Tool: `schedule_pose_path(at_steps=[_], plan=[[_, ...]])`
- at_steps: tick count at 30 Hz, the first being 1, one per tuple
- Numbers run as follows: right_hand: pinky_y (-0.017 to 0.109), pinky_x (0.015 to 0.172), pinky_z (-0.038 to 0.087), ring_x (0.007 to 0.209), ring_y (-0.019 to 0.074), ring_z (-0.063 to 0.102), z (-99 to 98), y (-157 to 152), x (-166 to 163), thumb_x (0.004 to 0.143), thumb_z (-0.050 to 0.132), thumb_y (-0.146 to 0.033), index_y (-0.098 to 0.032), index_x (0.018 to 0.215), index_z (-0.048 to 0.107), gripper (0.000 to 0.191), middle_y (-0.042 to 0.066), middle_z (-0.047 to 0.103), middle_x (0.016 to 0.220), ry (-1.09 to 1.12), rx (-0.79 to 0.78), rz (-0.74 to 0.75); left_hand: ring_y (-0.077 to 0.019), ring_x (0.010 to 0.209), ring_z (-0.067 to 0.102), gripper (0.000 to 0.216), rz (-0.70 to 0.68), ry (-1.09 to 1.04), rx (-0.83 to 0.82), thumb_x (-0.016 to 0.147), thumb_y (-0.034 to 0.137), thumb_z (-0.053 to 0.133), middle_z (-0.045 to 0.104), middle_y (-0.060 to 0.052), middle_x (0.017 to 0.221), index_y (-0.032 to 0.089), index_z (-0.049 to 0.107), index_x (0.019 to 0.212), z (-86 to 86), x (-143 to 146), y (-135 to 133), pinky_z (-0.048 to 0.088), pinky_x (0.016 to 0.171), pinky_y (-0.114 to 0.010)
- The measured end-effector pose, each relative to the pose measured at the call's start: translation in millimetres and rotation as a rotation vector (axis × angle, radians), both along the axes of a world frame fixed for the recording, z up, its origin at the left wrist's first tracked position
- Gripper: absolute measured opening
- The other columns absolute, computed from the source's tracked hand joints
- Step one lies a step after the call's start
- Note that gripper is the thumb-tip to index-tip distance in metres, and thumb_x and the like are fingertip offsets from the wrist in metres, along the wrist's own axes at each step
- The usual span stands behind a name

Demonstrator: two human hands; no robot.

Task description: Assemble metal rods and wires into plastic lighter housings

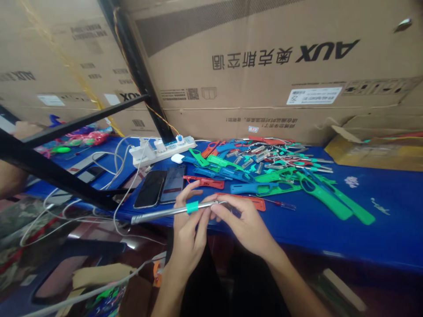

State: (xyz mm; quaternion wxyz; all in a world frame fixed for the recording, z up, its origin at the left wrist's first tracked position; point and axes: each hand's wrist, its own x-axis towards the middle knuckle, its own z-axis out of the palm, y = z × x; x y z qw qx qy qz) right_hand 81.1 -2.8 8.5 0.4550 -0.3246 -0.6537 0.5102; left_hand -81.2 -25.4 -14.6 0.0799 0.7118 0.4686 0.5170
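Observation:
A slim metal lighter tube [161,213] with a teal collar [192,207] lies across both hands over the table's front edge, its far end pointing left. My left hand [190,229] is closed on it near the collar, thumb and fingers pinching. At the tube's right end, the fingertips of my right hand [246,220] are pinched around the end and what seems to be a thin wire; the exact grip is partly hidden. Just behind the hands lie a red lighter handle half [206,182], a blue one [247,189] and a screwdriver [284,205].
Green handle halves [330,200], clear small tanks [261,156] and metal tubes are heaped on the blue table [317,237]. Two phones [150,189] and a power strip [165,152] with cables sit left. A black metal frame [72,185] stands beside them. Cardboard [251,83] walls the back.

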Motion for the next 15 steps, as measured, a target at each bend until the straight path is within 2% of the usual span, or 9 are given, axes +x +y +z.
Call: schedule_pose_path(at_steps=[2, 4, 6, 9, 12, 14, 15], plan=[[0.029, 0.080, 0.056, 0.085, 0.0161, 0.072, -5.0, 0.5, -1.5, 0.100, 0.061, -0.040, -0.026, 0.108, 0.078, 0.023, 0.000, 0.078, 0.093, 0.025, 0.008, 0.006, -0.0260, 0.135, 0.051, 0.036, 0.033, 0.131, -0.010, 0.104, 0.017, 0.050, 0.042, -0.006, 0.158, 0.031, 0.065, 0.135, 2.6, -2.7, -7.2, 0.042, 0.114, -0.047], [0.030, 0.085, 0.055, 0.090, 0.0171, 0.073, -9.6, 1.1, 0.8, 0.098, 0.066, -0.035, -0.025, 0.105, 0.079, 0.018, 0.001, 0.079, 0.096, -0.019, 0.097, -0.054, -0.0255, 0.132, 0.055, 0.036, 0.003, 0.254, -0.067, 0.104, 0.016, 0.051, 0.054, -0.007, 0.149, 0.028, 0.062, 0.136, 7.6, -8.6, -17.2, 0.043, 0.113, -0.046], [0.032, 0.089, 0.051, 0.090, 0.0169, 0.071, -12.0, 1.8, 6.2, 0.097, 0.068, -0.029, -0.024, 0.102, 0.078, 0.013, 0.001, 0.079, 0.096, -0.116, 0.266, -0.152, -0.0220, 0.119, 0.063, 0.031, -0.095, 0.351, -0.125, 0.103, 0.018, 0.055, 0.068, -0.005, 0.130, 0.026, 0.063, 0.132, 15.9, -17.7, -28.7, 0.048, 0.106, -0.039], [0.034, 0.087, 0.047, 0.082, 0.0155, 0.066, -10.5, 2.8, 16.7, 0.098, 0.066, -0.023, -0.021, 0.102, 0.076, 0.011, 0.001, 0.078, 0.093, -0.275, 0.525, -0.224, -0.0173, 0.106, 0.065, 0.020, -0.243, 0.320, -0.118, 0.101, 0.015, 0.059, 0.071, -0.003, 0.115, 0.024, 0.067, 0.117, 32.9, -30.8, -39.6, 0.052, 0.093, -0.030], [0.036, 0.084, 0.045, 0.083, 0.0161, 0.063, -4.1, 2.4, 24.3, 0.099, 0.064, -0.022, -0.018, 0.109, 0.073, 0.013, 0.003, 0.076, 0.095, -0.414, 0.688, -0.214, -0.0209, 0.117, 0.059, 0.021, -0.193, 0.341, 0.012, 0.101, 0.015, 0.060, 0.068, -0.005, 0.124, 0.023, 0.066, 0.120, 47.6, -32.5, -31.3, 0.046, 0.104, -0.036], [0.037, 0.085, 0.045, 0.089, 0.0185, 0.062, 0.9, 1.4, 26.8, 0.100, 0.063, -0.020, -0.016, 0.109, 0.071, 0.014, 0.004, 0.075, 0.096, -0.504, 0.788, -0.222, -0.0248, 0.125, 0.055, 0.032, -0.136, 0.445, -0.011, 0.102, 0.027, 0.060, 0.064, -0.009, 0.135, 0.020, 0.059, 0.133, 52.1, -25.8, -17.0, 0.043, 0.107, -0.041], [0.038, 0.087, 0.046, 0.093, 0.0199, 0.062, 3.0, 0.9, 27.8, 0.100, 0.062, -0.019, -0.015, 0.109, 0.071, 0.013, 0.005, 0.075, 0.096, -0.547, 0.838, -0.239, -0.0258, 0.122, 0.057, 0.037, -0.140, 0.496, -0.038, 0.103, 0.033, 0.059, 0.065, -0.010, 0.134, 0.018, 0.056, 0.136, 52.6, -21.0, -9.1, 0.044, 0.105, -0.042]])
